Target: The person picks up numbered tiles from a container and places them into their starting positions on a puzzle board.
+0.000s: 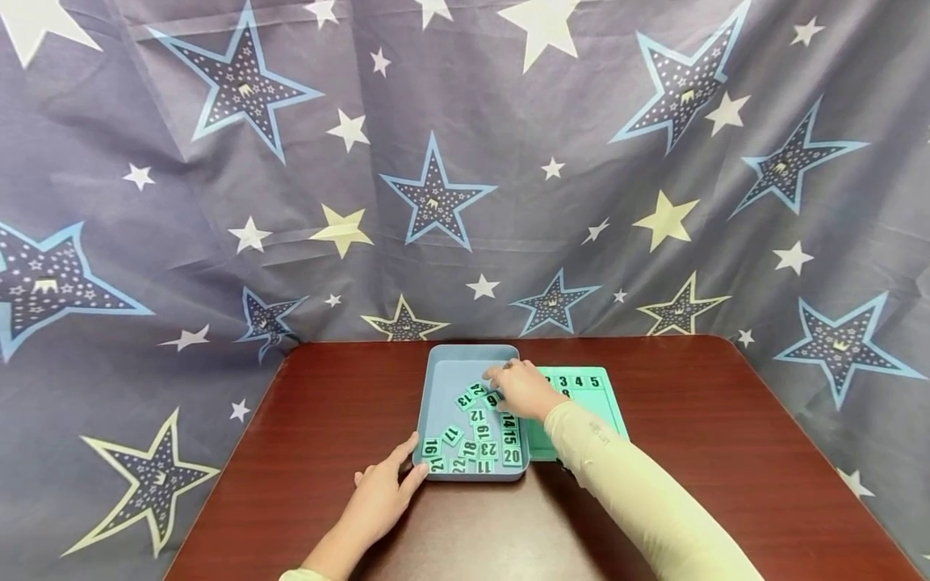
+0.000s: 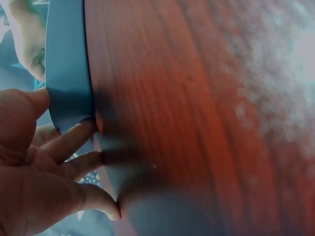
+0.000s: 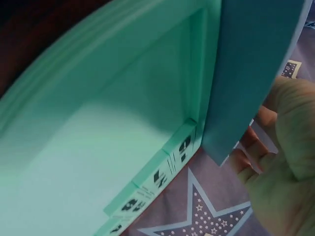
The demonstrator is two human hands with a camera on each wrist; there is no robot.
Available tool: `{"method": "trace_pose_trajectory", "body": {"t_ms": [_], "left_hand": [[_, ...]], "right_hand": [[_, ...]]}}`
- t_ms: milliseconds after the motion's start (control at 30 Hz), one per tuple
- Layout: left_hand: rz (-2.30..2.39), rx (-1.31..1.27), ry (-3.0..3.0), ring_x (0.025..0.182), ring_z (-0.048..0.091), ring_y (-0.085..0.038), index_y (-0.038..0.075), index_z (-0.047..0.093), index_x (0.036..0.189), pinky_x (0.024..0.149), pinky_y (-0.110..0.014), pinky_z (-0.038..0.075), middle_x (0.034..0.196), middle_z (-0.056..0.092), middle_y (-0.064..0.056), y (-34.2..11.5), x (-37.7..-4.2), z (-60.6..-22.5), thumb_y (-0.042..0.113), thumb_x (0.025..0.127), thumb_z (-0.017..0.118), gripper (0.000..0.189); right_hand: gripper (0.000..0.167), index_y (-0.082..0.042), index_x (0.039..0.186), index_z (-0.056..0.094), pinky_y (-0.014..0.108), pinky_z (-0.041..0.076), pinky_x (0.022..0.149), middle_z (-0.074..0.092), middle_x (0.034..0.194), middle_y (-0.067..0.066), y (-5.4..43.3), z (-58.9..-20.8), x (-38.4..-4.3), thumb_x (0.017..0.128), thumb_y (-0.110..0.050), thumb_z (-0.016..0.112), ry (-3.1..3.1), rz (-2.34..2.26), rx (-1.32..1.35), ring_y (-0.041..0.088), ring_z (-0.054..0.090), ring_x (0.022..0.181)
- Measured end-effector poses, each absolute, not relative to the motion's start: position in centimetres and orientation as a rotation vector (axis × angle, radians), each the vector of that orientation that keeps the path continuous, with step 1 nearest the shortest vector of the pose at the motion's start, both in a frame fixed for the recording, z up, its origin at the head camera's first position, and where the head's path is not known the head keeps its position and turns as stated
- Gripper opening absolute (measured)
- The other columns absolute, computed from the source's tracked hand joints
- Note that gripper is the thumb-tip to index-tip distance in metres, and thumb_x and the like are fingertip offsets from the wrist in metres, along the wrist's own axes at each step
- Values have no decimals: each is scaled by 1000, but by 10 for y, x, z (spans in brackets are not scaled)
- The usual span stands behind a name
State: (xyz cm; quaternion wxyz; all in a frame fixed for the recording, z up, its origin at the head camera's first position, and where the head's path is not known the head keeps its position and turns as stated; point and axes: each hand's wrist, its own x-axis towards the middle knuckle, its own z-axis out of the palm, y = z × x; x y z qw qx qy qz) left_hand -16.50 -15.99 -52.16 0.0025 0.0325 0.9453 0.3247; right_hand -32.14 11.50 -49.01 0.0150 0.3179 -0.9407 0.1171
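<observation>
At the near left corner of a blue-grey tray (image 1: 468, 353), my left hand (image 1: 381, 488) holds the corner with thumb at the rim and fingers against the outer wall. In the left wrist view, the other fingers (image 2: 83, 164) spread down to the table. Several green number tiles (image 1: 512, 456) lie loose in the tray, some turned sideways or upside down. My right hand (image 1: 525, 390) reaches over the tray's right wall, thumb and forefinger apart around a tile (image 1: 492, 400); its other fingers are partly hidden. The wall blocks its fingertips in the right wrist view.
Right of the tray, against its side, lies a green board (image 1: 610, 407) with number tiles (image 1: 578, 382) along its far edge; my right forearm (image 1: 617, 468) covers part of it. Both stand on a reddish-brown table (image 1: 341, 395). A star-patterned curtain (image 1: 465, 282) hangs behind.
</observation>
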Motion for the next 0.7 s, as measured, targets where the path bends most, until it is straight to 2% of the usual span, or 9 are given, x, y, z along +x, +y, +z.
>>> {"method": "trace_pose_trajectory", "body": {"t_ms": [233, 433, 567, 700], "left_hand": [[1020, 94, 2961, 129, 62, -57, 21, 55, 158, 109, -89, 26, 140, 73, -13, -157, -164, -523, 40, 107, 66, 56], [1021, 112, 2972, 128, 62, -57, 20, 55, 158, 108, -89, 26, 137, 75, -12, -158, -164, -522, 39, 107, 66, 56], [1017, 111, 2964, 129, 61, -58, 20, 54, 159, 108, -90, 26, 138, 74, -12, -158, -165, -522, 39, 107, 65, 56], [1006, 113, 2971, 128, 62, -59, 20, 54, 159, 108, -90, 26, 140, 72, -15, -159, -166, -520, 39, 107, 65, 56]], "right_hand": [[52, -13, 138, 68, 51, 47, 108, 82, 109, 0, 114, -501, -322, 91, -23, 88, -2963, 283, 904, 35, 64, 123], [54, -10, 139, 66, 53, 44, 111, 81, 108, 2, 124, -499, -318, 91, -23, 88, -2899, 429, 900, 35, 63, 122], [57, -7, 139, 64, 58, 45, 113, 81, 106, 4, 145, -483, -310, 89, -20, 88, -2805, 531, 877, 39, 66, 123], [58, -4, 137, 64, 60, 49, 109, 80, 103, 6, 186, -474, -306, 87, -16, 90, -2727, 624, 798, 39, 70, 115]]}}
